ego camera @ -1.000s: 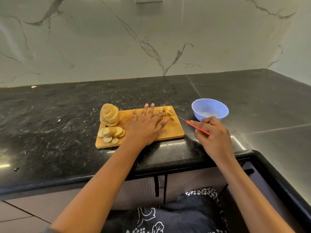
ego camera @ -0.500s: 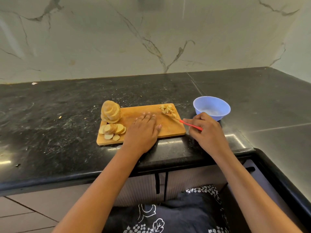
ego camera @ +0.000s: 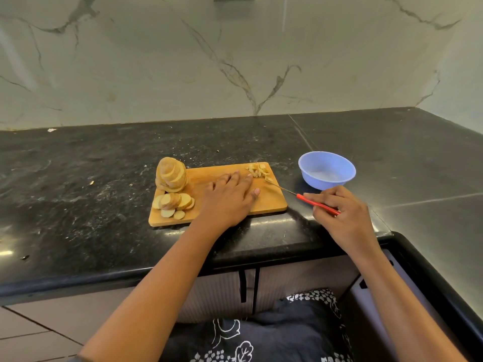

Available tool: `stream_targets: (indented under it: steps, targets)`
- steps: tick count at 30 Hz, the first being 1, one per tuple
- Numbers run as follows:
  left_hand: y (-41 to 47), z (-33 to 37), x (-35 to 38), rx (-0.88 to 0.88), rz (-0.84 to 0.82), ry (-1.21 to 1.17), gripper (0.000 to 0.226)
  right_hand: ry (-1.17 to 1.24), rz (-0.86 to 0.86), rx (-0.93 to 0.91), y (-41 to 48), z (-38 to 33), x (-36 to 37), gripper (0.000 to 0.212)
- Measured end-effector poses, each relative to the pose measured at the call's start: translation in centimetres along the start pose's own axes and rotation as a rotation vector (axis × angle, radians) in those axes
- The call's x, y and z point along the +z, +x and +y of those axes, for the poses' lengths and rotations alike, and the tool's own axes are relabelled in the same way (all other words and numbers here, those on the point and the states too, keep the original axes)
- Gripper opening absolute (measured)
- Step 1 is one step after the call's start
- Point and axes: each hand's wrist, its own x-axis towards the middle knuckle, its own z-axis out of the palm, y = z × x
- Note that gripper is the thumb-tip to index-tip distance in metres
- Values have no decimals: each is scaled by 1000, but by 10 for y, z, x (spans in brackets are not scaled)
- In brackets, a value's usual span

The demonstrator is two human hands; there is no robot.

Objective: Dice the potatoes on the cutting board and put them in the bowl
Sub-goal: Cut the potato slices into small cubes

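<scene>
Barely begun: a few diced pieces [ego camera: 258, 170] lie at the cutting board's [ego camera: 269, 205] far right corner, sliced potatoes [ego camera: 172, 188] wait at its left, the bowl [ego camera: 326, 169] looks empty, left hand [ego camera: 230, 198] flat on board, right hand [ego camera: 339, 212] gripping the knife [ego camera: 300, 196].

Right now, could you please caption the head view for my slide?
Left hand rests on cutting board; right hand holds knife near diced potato and bowl.

Soft even daylight, glare streaks on the black countertop [ego camera: 78, 205] edge, wide-angle bowing at borders, sharp focus
</scene>
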Motion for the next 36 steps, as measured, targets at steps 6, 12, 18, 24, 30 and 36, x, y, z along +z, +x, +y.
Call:
stream_targets:
  steps: [6,12,18,24,30,36]
  targets:
    - [7,4,1,5,0,-24,55,-69,13,10,-3,3,-4,37]
    - [-4,-1,6,31,77,-8,54,-41,-12,11,2,-1,0,29]
    - [-14,-2,11,41,140,45,55,-29,-56,-1,2,-13,4,49]
    - [-26,-6,12,66,192,65,54,-47,-42,0,2,-16,14,29]
    - [-49,-16,6,150,487,47,44,-28,-10,-8,10,-31,29,28]
    - [-91,-73,-5,79,864,-54,26,-27,-31,-59,23,-54,64,29]
